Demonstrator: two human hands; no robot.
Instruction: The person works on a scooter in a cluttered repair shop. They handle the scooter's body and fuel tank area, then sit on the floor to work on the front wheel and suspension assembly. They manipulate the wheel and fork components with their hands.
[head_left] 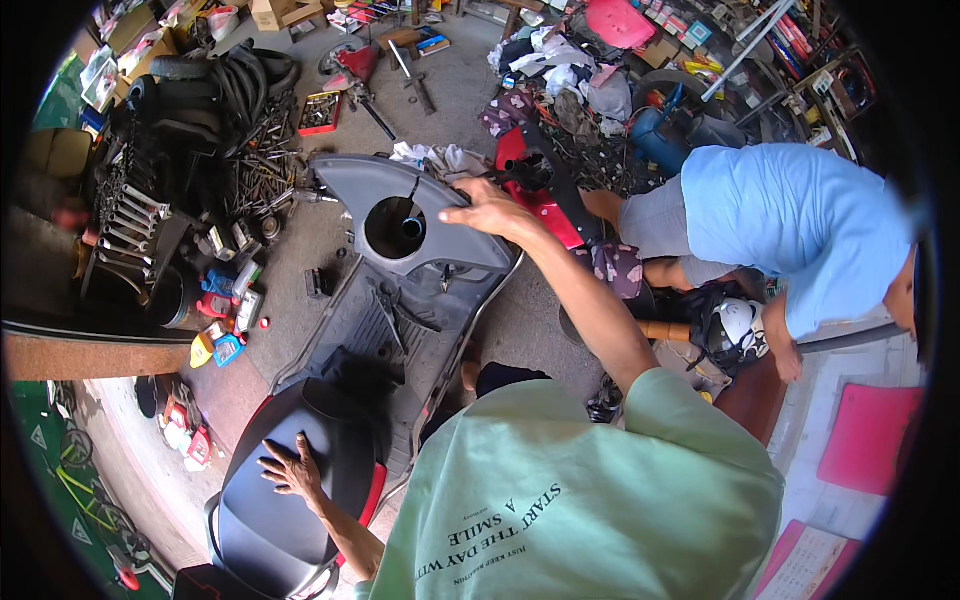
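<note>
The grey scooter panel [450, 242] stood just off centre toward eleven o'clock, its round opening exposed, at the front of the ribbed footboard [345, 325]. The right hand [492, 208] grasped the panel's right-hand edge, its thumb lying toward the opening; any fingertips beyond the edge could not be seen. The left hand [292, 470] was unclenched, fingers spread and resting on the black scooter seat [265, 515] between seven and eight o'clock. A dark long-handled tool [390, 318] lay on the footboard, near centre toward nine o'clock.

Farther out, fluid bottles [228, 345] stood together on the floor at nine, and a row of combination wrenches [130, 225] was noted just past nine. Tyres [195, 95] were heaped at ten; a red tray [320, 113] of small metal parts lay short of eleven, and a hammer [415, 82] before twelve. Red bodywork [560, 215] occupied one o'clock. A co-worker in a light blue shirt [780, 205] bent forward between two and three; a white helmet [738, 322] sat near three.
</note>
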